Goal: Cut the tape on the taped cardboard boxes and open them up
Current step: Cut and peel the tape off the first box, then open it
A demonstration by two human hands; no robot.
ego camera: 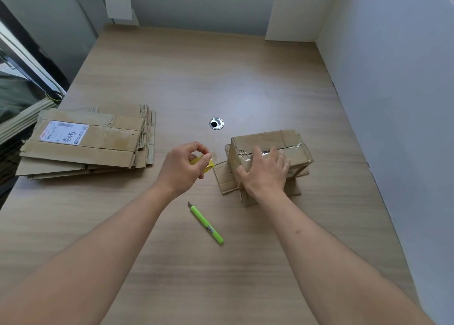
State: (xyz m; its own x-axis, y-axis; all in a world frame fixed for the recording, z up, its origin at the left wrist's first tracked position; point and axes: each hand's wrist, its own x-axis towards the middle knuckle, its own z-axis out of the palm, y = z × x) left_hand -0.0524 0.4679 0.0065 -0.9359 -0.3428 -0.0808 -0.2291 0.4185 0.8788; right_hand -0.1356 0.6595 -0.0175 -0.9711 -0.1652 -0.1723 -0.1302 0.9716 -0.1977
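Observation:
A small cardboard box (292, 140) with shiny clear tape along its top seam stands right of centre on the wooden table (186, 74), its lower flaps splayed out beneath it. My right hand (264, 171) lies flat on the near side of the box, fingers spread over the tape. My left hand (185, 165) hovers just left of the box and pinches a piece of yellowish tape (208, 161) between thumb and fingers. A green utility knife (206, 222) lies on the table in front of my hands, blade end pointing away from me.
A stack of flattened cardboard boxes (91, 141), the top one bearing a white shipping label, lies at the left. A round metal cable hole (216, 123) sits mid-table. White walls close in the right and far sides; the table's left edge drops off near dark objects.

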